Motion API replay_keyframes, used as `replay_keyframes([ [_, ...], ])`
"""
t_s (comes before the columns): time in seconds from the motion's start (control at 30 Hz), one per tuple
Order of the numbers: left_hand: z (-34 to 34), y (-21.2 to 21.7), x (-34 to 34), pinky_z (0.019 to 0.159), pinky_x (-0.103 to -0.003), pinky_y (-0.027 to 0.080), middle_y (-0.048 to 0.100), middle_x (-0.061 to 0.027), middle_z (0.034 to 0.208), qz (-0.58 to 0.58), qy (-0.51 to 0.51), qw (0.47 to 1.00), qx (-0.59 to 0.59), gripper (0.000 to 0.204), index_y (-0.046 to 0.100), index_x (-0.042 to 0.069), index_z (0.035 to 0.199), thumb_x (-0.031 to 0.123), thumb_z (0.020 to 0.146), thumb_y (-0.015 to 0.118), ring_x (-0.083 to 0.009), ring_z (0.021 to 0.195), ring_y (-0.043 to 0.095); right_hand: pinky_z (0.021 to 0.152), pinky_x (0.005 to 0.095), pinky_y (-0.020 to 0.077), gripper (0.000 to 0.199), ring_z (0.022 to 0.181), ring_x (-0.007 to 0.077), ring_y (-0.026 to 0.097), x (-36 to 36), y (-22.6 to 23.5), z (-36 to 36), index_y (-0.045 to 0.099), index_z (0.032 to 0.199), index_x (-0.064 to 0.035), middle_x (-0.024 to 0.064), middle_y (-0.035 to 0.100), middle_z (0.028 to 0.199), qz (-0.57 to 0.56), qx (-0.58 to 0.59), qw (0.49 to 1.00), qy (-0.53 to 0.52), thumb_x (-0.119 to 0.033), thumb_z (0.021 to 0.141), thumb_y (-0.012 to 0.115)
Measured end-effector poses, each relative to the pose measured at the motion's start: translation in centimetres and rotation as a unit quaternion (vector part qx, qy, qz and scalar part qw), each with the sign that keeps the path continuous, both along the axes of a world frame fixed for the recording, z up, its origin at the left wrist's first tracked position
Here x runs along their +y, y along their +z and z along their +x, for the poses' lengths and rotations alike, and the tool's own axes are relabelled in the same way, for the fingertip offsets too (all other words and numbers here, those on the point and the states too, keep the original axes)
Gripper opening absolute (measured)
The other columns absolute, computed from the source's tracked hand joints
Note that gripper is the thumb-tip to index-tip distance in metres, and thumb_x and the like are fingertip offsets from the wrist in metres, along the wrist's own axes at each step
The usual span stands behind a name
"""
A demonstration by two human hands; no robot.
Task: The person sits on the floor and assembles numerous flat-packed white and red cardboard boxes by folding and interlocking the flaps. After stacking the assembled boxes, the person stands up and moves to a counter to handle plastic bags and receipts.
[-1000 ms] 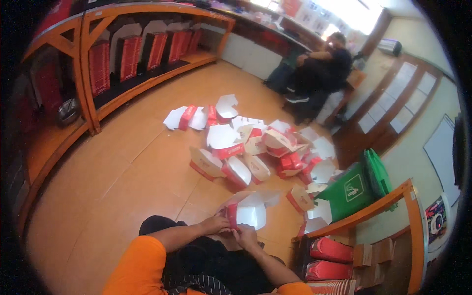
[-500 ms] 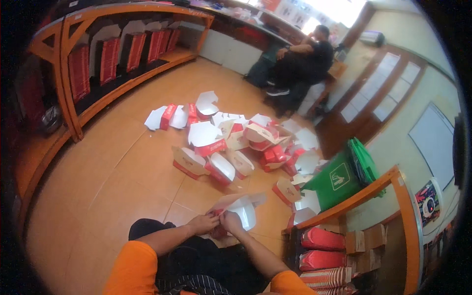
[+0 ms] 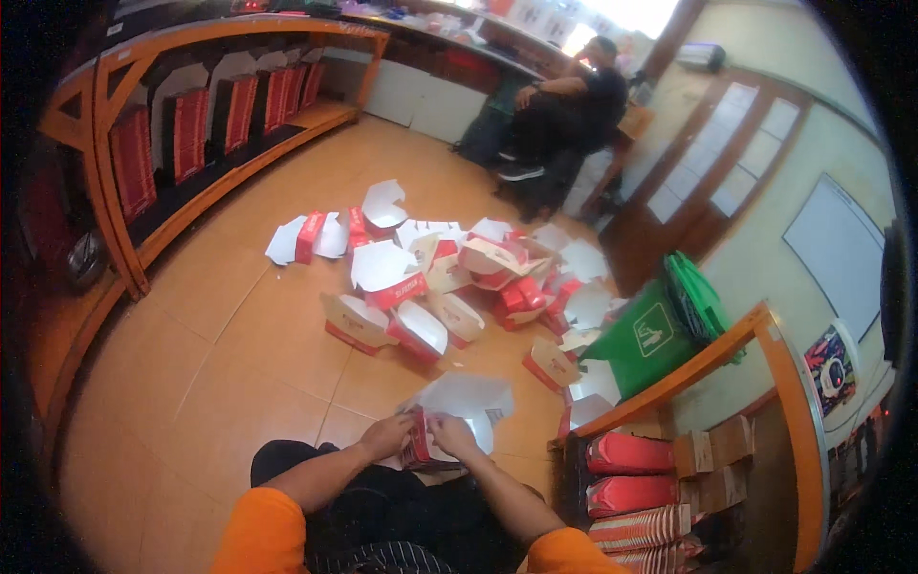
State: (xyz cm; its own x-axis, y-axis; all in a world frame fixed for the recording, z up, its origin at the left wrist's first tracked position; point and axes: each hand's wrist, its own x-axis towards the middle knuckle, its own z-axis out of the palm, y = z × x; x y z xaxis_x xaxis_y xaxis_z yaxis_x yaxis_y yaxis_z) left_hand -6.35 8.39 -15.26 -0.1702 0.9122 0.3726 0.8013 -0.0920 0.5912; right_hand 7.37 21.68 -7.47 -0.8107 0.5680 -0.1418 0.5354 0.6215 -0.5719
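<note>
Head view showed the left hand (image 3: pixel 386 435) and right hand (image 3: pixel 451 433) both closed on a red-and-white carton (image 3: pixel 449 421), held over the lap just above the floor (image 3: pixel 239 383). Fingers pinched its lower red edge; the white flap stood open beyond them. Judged light, thin card, easily creased; best gripped along folds. A pile of folded cartons (image 3: pixel 449 277) lay well ahead, a green bin (image 3: pixel 660 335) to the right.

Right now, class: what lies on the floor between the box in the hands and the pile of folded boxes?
Head view: bare tan floor tiles separate the box from the pile.
</note>
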Motion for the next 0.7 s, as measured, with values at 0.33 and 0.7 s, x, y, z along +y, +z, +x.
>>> replay_keyframes([
  [0.33,4.0,4.9,-0.2,0.098,-0.045,0.042,0.054,-0.0258,0.121,-0.033,0.17,0.937,-0.302,0.044,0.051,-0.001,0.121,0.027,0.087,0.061,-0.0408,0.115,0.052,0.096,0.0476,0.0418,0.044,0.113,0.0454,0.053,3.7,-5.4,7.5,0.061,0.111,0.0029,0.0289,0.058,0.118,0.036,0.142,0.931,-0.334,-0.035,0.094,0.046],
  [0.7,1.8,3.3,-0.4,0.093,-0.043,0.044,0.057,-0.0213,0.113,0.1,0.213,0.952,-0.198,0.03,0.051,-0.001,0.114,0.011,0.087,0.056,-0.0366,0.107,0.055,0.084,0.053,0.0472,0.046,0.092,0.0468,0.061,2.6,-6.2,5.3,0.063,0.1,0.0014,0.0285,0.064,0.096,0.117,0.024,0.963,-0.243,-0.036,0.096,0.036],
])
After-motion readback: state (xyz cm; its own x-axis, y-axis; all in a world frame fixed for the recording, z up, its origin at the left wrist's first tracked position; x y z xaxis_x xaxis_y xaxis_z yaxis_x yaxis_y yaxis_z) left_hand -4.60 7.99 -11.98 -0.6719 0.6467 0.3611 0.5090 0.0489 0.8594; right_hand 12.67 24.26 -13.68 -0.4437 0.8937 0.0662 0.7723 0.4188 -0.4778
